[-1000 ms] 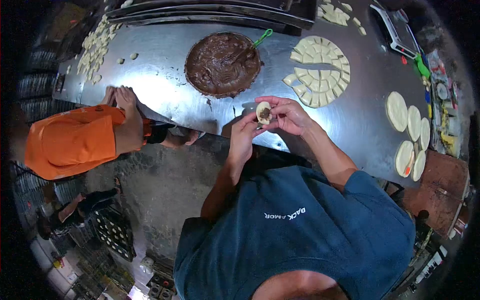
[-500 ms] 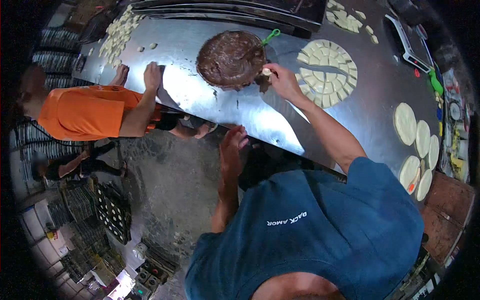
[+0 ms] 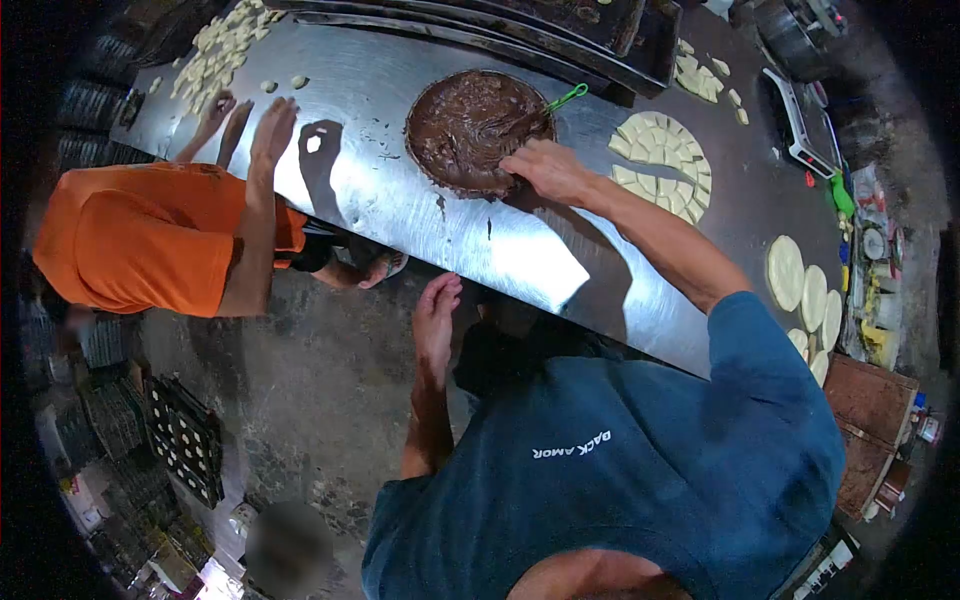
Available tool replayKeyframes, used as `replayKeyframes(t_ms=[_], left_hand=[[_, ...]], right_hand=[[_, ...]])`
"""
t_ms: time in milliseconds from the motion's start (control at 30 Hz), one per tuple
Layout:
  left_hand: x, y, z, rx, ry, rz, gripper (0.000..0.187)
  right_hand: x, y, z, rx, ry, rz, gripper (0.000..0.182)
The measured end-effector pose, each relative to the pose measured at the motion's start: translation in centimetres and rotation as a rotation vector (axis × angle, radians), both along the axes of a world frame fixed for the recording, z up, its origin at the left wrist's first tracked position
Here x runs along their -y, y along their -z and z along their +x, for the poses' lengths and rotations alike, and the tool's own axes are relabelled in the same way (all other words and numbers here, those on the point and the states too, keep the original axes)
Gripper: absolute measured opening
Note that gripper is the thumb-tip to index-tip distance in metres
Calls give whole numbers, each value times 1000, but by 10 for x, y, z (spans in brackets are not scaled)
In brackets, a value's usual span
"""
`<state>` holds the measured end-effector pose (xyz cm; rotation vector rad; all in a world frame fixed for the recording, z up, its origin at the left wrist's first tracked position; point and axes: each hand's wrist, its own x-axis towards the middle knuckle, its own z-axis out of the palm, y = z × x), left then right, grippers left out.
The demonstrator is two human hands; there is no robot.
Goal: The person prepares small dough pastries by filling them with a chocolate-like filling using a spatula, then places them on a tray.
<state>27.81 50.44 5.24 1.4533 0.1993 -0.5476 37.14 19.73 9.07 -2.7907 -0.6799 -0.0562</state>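
Note:
My right hand [image 3: 545, 170] is at the right rim of a round bowl of brown chocolate-like paste [image 3: 470, 130]. Its fingers are pressed together against the paste's edge, and whatever they hold is hidden. A green-handled utensil [image 3: 568, 97] stands in the bowl just above that hand. To the right of the hand lies a round of pale dough cut into small pieces [image 3: 655, 145], with a curved gap through it. My left hand [image 3: 436, 312] hangs empty beside the front edge of the metal table [image 3: 400, 215], fingers loosely apart.
On the left a co-worker in an orange shirt [image 3: 150, 240] works at the table near scattered dough pieces [image 3: 215, 50]. Dark trays [image 3: 480, 30] line the back. Uncut dough rounds [image 3: 785, 272] and a scale [image 3: 800, 125] are on the right. A rack of trays [image 3: 185, 440] stands behind on the floor.
My right hand has moved from beside the bowl to its rim; the small dough piece seen in its fingers is now out of sight. The co-worker's hands have shifted. The view has turned slightly.

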Motion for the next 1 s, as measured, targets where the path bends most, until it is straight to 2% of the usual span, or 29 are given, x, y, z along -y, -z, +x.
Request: replayKeyframes(t_ms=[167,233,267,333,367,433,467,500,567,667,700,733,867,933,967,1000], left_hand=[[9,1,13,52,49,19,25],[21,1,10,76,67,15,24],[30,3,8,51,104,-23,24],[50,-2,3,-8,186,-53,27],[60,-6,1,-1,188,-45,27],[79,-14,-6,-162,141,-158,29],[86,-21,-10,-222,98,-223,31],[88,-25,-12,-228,100,-204,31],[90,-33,-20,-212,180,-447,31],[90,-53,-34,-128,191,-407,31],[93,-60,-38,-67,180,-397,31],[100,-76,-43,-113,135,-406,25],[110,-59,-62,-83,109,-408,20],[114,-51,-71,-74,41,-565,18],[116,-47,-76,-76,44,-563,18],[121,-51,-82,-110,-54,-527,17]], right_hand=[[0,7,0,41,-115,-97,25],[4,-5,-12,-44,-76,95,22],[1,-7,-19,-35,-80,95,22],[-6,-4,-38,-451,264,515,19],[-4,3,-46,-585,223,653,18],[-14,-3,-79,-1122,406,1302,24],[-20,-4,-93,-1153,458,1515,23],[-26,-17,-107,-1167,508,1694,23],[-26,-15,-131,-1133,518,1887,25],[-22,-25,-158,-1086,453,2075,28],[-20,-26,-164,-1073,448,2095,28],[-17,-26,-171,-1070,435,2127,27],[-11,-19,-194,-1010,485,2154,25],[-10,-17,-202,-981,538,2163,26],[-13,-17,-205,-870,588,2170,28],[-17,-17,-209,-758,639,2172,30]])
